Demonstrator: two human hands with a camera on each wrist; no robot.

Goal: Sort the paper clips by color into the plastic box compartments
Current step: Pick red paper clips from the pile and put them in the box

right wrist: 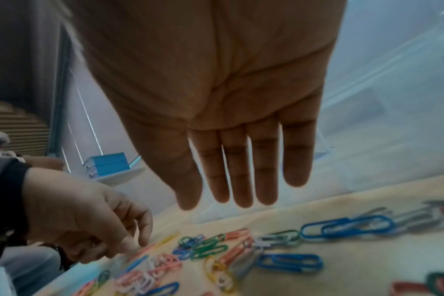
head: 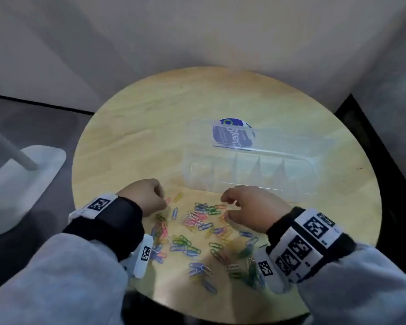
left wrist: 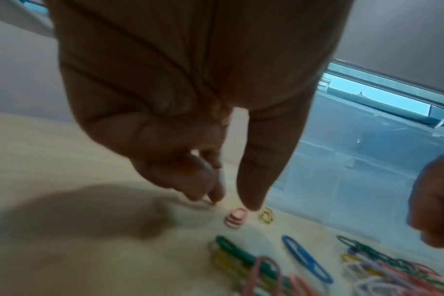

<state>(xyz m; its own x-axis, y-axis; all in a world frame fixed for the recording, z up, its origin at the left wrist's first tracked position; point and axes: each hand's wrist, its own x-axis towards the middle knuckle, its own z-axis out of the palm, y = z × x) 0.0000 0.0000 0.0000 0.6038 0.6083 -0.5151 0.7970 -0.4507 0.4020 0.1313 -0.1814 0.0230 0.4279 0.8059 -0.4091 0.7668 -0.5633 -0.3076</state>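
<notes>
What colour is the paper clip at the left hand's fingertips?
Pink paper clip, clearest in the left wrist view.

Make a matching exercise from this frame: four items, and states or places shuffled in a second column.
Column 1:
1. left hand
2. right hand
3. plastic box
4. yellow paper clip

Column 2:
A. lid open, compartments show no clips
B. fingers straight, above the pile, holding nothing
C. lies alone beside the pink paper clip
D. fingertips down at the pink paper clip on the round wooden table

Pairs: 1-D, 2-B, 3-A, 4-C
</notes>
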